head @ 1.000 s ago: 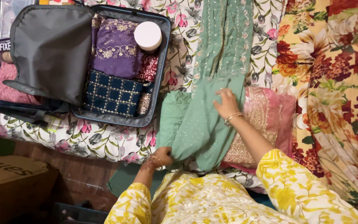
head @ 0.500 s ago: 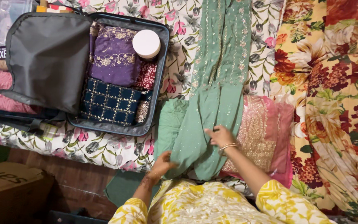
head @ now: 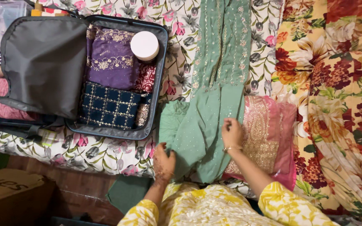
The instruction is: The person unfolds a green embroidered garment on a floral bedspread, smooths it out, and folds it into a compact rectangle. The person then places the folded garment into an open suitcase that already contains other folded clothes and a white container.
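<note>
A person's left hand (head: 164, 161) and right hand (head: 232, 133) each pinch the near edges of a green embroidered garment (head: 209, 104) spread on a floral bedsheet (head: 181, 25), lying between an open suitcase (head: 158, 83) and a pink embroidered garment (head: 269, 134).

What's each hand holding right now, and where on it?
Both hold the green sequinned fabric garment: left hand grips its lower left edge, right hand pinches its right edge by the pink embroidered cloth.
</note>
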